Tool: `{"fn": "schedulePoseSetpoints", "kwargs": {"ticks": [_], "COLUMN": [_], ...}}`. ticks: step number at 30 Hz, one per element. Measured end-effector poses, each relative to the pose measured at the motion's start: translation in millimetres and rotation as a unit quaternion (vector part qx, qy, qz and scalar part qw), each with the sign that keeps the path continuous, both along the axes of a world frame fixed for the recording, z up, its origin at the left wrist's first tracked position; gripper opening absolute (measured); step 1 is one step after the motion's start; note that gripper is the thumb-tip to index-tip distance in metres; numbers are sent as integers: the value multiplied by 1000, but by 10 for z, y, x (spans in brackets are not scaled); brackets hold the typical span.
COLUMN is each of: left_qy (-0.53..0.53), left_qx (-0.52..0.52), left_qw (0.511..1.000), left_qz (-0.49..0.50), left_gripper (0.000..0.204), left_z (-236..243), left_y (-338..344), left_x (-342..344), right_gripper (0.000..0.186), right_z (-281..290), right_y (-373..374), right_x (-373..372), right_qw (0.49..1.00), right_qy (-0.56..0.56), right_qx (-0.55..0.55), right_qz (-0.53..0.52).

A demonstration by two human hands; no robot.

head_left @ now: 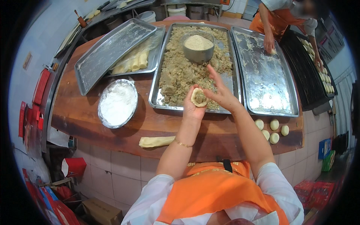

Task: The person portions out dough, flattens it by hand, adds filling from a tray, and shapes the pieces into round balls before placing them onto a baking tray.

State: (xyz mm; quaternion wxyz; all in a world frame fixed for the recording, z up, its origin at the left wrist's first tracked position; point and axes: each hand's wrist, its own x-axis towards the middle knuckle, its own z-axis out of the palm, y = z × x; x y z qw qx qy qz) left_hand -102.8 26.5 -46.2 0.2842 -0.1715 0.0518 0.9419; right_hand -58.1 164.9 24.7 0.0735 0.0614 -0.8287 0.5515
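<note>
On my feed, the desk (215, 139) gives me a working strip of wood between its near edge and the crumb-filled tray (165, 106). Above that tray's near rim, the right hand (226, 94) stands spread, thumb by the lip of a dough cup (199, 98) held in the left hand's (192, 108) cradling grip. Its filled hollow faces up toward me, its slight oval longest from near to far.

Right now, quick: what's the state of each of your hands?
Left hand: curled, holding the filled dough piece.
Right hand: open, fingers spread, thumb at the dough's edge; contact can't be told.
</note>
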Motion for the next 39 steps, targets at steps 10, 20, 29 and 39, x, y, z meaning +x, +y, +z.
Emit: {"fn": "schedulePoseSetpoints", "kwargs": {"ticks": [10,20,29,39], "left_qy": [-24,44,16,158], "left_qx": [-69,24,-75,-91], "left_qw": [997,998,996,983], "left_qz": [-23,-46,-38,-21], "left_gripper": [44,32,28,27], "left_z": [-237,-27,-84,211], "left_y": [104,-87,77,-153], "left_x": [-70,157,190,353], "right_gripper": [69,60,70,67], "right_z": [-397,-207,-344,-142], "right_y": [-190,144,-203,-200], "right_x": [36,17,159,218], "right_qw": [998,942,991,990], "right_qy": [-4,145,66,-64], "right_qx": [4,269,119,-129], "right_qz": [55,-142,0,3]}}
